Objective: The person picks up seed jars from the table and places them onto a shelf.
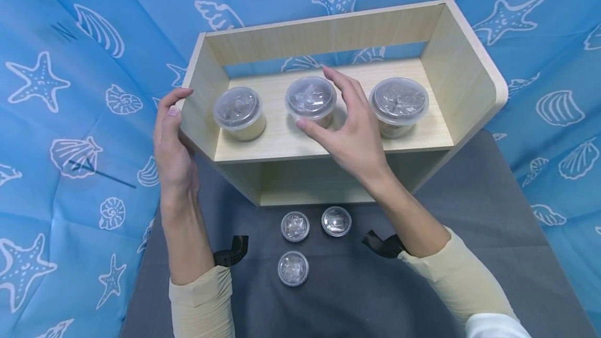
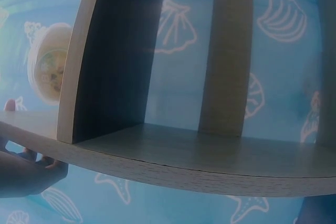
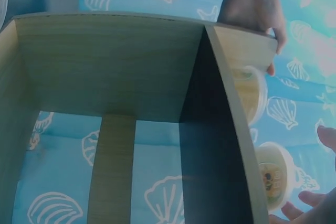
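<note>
One blue cloth [image 1: 28,129] printed with sea shapes backs the scene, and a dark table cover [image 1: 385,296] spreads toward six o'clock. On it we see a pale two-tiered wooden shelf [image 1: 277,145], its long axis running roughly from nine o'clock to three, the right end raised slightly toward two. Our left hand [image 1: 171,140] curls thumb and fingers round the shelf's left end, at nine o'clock. Our right hand [image 1: 357,129] extends from five o'clock over the shelf's front edge, thumb and index finger spread wide, with nothing visibly clamped between them.

What counts most is how that hand lies to the middle tub [image 1: 310,97], which stands lidded and upright on the upper level. It is at ten o'clock from our right palm, within the curve of thumb and index finger: the thumb tip at its seven o'clock rim, the index tip near one. Whether either tip touches, we cannot tell. Round from above, it shows no long axis, and our right hand is clearly nearer.

The right tub [image 1: 399,100] is just beside that hand, at two o'clock; the left tub [image 1: 238,108] is nearer our left hand, at about three o'clock from it. Smallest are three clear-lidded cups [image 1: 336,221] on the table cover, at roughly seven o'clock from our right hand.
</note>
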The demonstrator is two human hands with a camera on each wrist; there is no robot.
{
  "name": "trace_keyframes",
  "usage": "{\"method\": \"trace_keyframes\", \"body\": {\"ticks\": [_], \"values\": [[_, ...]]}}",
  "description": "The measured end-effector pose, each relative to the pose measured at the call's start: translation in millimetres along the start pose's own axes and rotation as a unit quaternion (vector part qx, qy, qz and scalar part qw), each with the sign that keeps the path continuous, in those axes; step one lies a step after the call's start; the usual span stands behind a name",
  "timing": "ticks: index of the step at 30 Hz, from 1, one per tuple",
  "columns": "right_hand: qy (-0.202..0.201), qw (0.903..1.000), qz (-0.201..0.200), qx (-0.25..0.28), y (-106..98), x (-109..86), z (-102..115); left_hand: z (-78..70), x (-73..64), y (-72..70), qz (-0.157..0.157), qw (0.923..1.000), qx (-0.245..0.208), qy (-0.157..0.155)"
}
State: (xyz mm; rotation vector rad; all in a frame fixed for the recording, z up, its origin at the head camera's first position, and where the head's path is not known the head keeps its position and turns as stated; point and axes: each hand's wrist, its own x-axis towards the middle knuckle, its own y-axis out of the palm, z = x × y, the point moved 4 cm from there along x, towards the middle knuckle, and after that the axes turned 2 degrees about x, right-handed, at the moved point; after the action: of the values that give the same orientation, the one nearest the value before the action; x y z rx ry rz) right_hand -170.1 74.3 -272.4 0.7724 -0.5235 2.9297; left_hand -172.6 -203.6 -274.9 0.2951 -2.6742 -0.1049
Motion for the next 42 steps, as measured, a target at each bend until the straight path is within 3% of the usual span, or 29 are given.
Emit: {"method": "trace_keyframes", "body": {"ticks": [4,8,19,25,42], "values": [[-0.038,0.9964,-0.007,0.076,-5.1,-5.3,8.5,-1.4,-0.4,0.2,-0.001,1.0000,0.000,0.000],[-0.058,0.9848,-0.004,0.164,-12.8,-14.0,13.6,-2.3,-0.8,1.1,0.002,1.0000,0.003,-0.004],[-0.082,0.9539,0.075,0.279,-27.6,-52.7,14.2,-1.1,-1.1,0.8,0.004,1.0000,0.005,-0.004],[-0.087,0.9486,0.117,0.281,-26.1,-75.9,8.3,-1.7,-1.1,-0.4,0.001,1.0000,0.002,-0.006],[-0.026,0.9570,0.166,0.236,-18.2,-115.5,-44.3,-2.4,-1.6,0.4,0.011,0.9999,-0.006,-0.007]]}}
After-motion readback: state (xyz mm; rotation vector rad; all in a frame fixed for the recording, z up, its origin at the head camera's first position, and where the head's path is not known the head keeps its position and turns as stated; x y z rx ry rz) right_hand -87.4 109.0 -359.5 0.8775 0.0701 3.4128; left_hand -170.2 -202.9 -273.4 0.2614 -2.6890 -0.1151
